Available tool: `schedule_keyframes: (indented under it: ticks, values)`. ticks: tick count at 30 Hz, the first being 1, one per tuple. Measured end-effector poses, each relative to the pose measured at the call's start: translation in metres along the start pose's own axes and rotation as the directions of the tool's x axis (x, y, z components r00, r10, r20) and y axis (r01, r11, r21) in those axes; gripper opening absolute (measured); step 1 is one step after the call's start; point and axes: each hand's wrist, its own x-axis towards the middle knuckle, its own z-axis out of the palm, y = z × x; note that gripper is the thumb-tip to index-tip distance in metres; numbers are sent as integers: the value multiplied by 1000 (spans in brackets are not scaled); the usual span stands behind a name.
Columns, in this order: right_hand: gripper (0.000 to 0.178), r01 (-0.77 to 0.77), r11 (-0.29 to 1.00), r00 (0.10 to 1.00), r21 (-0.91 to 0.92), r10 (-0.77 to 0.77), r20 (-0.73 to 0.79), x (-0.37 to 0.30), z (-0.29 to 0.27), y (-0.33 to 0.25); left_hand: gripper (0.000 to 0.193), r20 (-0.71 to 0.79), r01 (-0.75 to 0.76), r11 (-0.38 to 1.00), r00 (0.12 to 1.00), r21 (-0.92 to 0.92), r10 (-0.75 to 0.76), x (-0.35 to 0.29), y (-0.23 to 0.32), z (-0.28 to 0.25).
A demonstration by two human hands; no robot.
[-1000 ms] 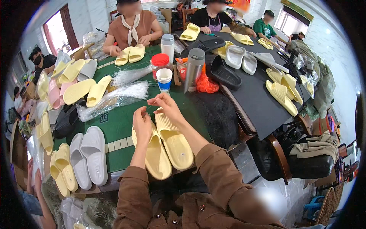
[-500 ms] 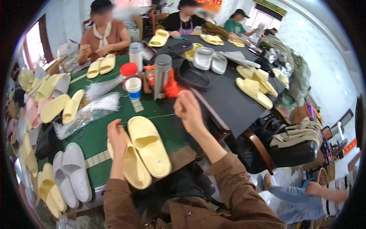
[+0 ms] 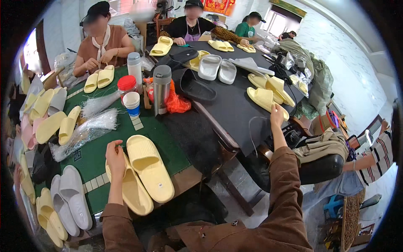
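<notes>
A pair of pale yellow slippers [image 3: 149,168] lies side by side on the green table mat [image 3: 105,143] in front of me. My left hand [image 3: 114,156] rests on the top end of the left slipper, fingers closed on its edge. My right hand [image 3: 276,114] is stretched far out to the right, over the edge of the black table [image 3: 226,109], fingers pinched. A thin pale strand [image 3: 251,130] hangs in a loop just left of it. More yellow slippers [image 3: 264,97] lie right beside that hand.
A bag of clear strands [image 3: 84,130], a steel flask [image 3: 161,88], a red-lidded jar [image 3: 126,84], a paper cup [image 3: 133,103] and an orange bag [image 3: 176,103] stand mid-table. Grey slippers [image 3: 73,201] and yellow ones pile at left. Three people work across the tables.
My right hand has swung from beside the left hand far out to the right, drawing the thin strand with it. My left hand stays on the slippers.
</notes>
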Motion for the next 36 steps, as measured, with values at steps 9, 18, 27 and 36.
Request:
schedule_keyframes:
  ticks: [9,18,27,36]
  values:
    - [51,146,988,947,-56,-123,297,-12,18,-40,19,-18,50,999,999,10,-50,-4,6,-14]
    - [37,393,920,789,7,-341,510,-99,-78,-112,18,-19,13,1000,1000,6,-13,-4,4,-13]
    - [34,358,925,808,127,-375,454,-95,-83,-91,18,-35,-17,1000,999,-4,17,-4,3,-12]
    - [33,-1,938,757,345,-225,613,-43,-53,-61,23,-209,-280,960,940,-23,269,-7,66,-44]
